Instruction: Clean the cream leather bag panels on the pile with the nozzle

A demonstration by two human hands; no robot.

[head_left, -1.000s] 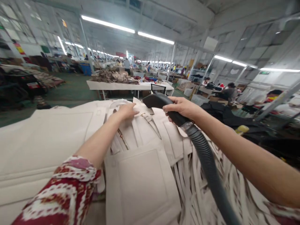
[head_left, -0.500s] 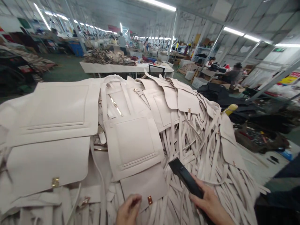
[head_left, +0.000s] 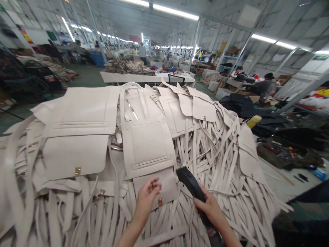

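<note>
My right hand (head_left: pixel 209 206) is wrapped round a black handheld tool (head_left: pixel 191 181) shaped like a hair clipper. Its flat head points up and left, near the right edge of a cream bag panel (head_left: pixel 149 147). My left hand (head_left: pixel 150 190) hovers over that panel's lower flap (head_left: pixel 168 183), with fingers loosely bent, apart and holding nothing. Whether it touches the flap is unclear. Just right of and below its fingers is a small gold clasp (head_left: pixel 160 201) at the flap's edge. A tangle of cream straps (head_left: pixel 205 154) lies around both hands.
Another cream bag panel (head_left: pixel 79 109) with a gold clasp lies at left, and more flaps (head_left: pixel 203 109) are heaped at the back. A yellow handle (head_left: pixel 254 121) juts out at right. Beyond lie a dark tray of small parts (head_left: pixel 288 154), black material (head_left: pixel 244 103) and seated workers.
The view has tilted and shifted left. My left hand has risen from the flap's lower edge to above its middle, fingers looser. My right hand has moved up and left with the black tool.
</note>
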